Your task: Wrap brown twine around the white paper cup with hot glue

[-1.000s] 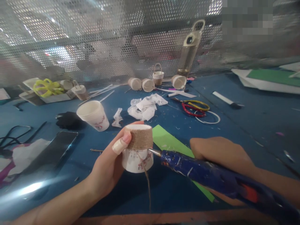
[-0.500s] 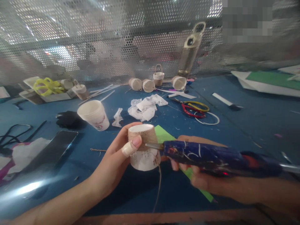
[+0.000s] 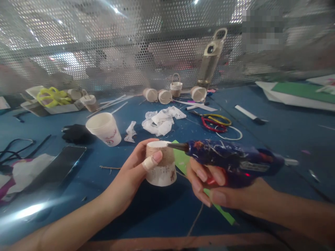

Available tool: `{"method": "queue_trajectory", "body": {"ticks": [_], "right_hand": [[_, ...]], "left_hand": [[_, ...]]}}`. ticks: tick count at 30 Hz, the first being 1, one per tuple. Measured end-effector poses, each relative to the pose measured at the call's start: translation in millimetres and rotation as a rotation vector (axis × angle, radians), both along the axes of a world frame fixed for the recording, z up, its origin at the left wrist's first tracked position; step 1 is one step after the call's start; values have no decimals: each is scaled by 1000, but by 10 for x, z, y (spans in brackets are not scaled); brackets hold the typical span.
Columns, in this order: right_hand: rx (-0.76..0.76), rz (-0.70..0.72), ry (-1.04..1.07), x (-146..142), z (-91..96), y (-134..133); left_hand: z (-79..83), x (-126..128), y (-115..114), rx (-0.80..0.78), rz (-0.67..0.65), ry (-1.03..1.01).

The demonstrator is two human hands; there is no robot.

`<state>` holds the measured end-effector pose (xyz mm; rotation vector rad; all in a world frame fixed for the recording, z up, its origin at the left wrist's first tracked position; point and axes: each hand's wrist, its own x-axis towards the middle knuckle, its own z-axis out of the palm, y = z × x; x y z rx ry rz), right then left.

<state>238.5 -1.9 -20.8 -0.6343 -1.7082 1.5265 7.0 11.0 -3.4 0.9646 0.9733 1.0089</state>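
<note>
A paper cup (image 3: 162, 176), its upper half wrapped in brown twine (image 3: 167, 157), is gripped by my left hand (image 3: 138, 170). The thumb, with a bandage round it, presses on the twine while the other fingers go behind the cup. My right hand (image 3: 209, 181) is closed round the handle of a dark blue hot glue gun (image 3: 230, 157). The gun's metal nozzle points left, at the cup's top rim; whether it touches, I cannot tell. A loose length of twine (image 3: 196, 219) trails over the table below my right hand. Green paper (image 3: 181, 157) lies behind the cup.
White stacked cups (image 3: 104, 129), crumpled lace (image 3: 161, 121) and scissors (image 3: 216, 122) lie beyond my hands. Small twine-wrapped cups (image 3: 165, 96) and a water bottle (image 3: 210, 62) stand by the perforated metal screen. A phone (image 3: 60, 164) is at left.
The glue gun has risen and its nozzle has gone from the twine's side to the cup's rim. The loose twine has swung right, toward my right hand.
</note>
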Motion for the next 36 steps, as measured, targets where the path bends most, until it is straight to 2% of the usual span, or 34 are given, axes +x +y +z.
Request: {"method": "queue_trajectory", "body": {"ticks": [2, 6, 9, 12, 15, 19, 25, 29, 36], "right_hand": [[8, -111, -27, 14, 61, -7], [111, -418, -239, 17, 193, -25], [93, -504, -266, -3, 216, -31], [231, -583, -324, -17, 203, -48], [337, -593, -408, -6, 206, -70], [320, -560, -449, 25, 197, -62], [314, -667, -409, 33, 149, -34], [242, -631, -366, 35, 138, -11], [-13, -585, -230, -2, 130, 54]], "left_hand": [[0, -11, 3, 7, 1, 15], [9, -34, 5, 18, -14, 48], [12, -37, 0, 18, -11, 53], [0, -31, -9, 35, 1, 59], [-26, -36, -12, 74, 1, 63], [-53, -54, -3, 105, -8, 68], [-40, -49, 1, 97, -3, 93], [-21, -33, -5, 55, 1, 85], [8, -27, -13, 11, -20, 55]]}}
